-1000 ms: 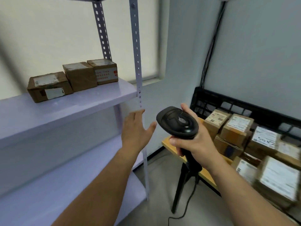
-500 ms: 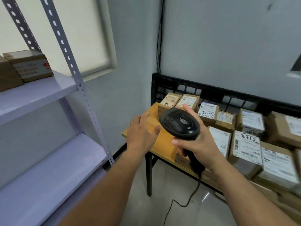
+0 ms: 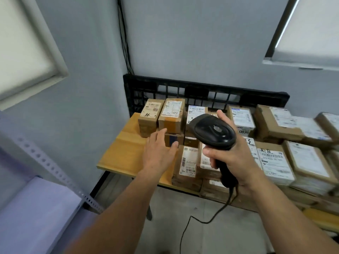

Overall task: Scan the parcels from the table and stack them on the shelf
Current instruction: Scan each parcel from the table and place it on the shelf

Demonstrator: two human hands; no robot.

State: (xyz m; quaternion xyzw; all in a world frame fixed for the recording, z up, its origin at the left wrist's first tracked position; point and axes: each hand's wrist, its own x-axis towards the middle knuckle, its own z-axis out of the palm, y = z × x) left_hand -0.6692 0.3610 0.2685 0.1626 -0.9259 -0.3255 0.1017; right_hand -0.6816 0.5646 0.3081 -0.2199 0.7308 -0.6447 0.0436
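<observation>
- Since a second ago the view has swung away from the shelf to the table, and the left hand has reached out over the parcels.
- Parcels: many brown cardboard boxes with white labels, packed close together on the table, some stacked. None is being held.
- Low box: small, with a dark patch, lying under the left fingertips. Whether they touch it cannot be told.
- Left hand: empty, with fingers straight and loosely spread, palm down.
- Right hand: wrapped round the handle of a black scanner, held above the parcels, with its cable trailing to the floor.
- Table: wooden, bare at its left end.
- Black crate: stands behind the parcels against the wall.
- Shelf: only a pale corner shows at lower left.
- Likely meaning: the next parcel is being chosen, and it has yet to be picked up and scanned.
</observation>
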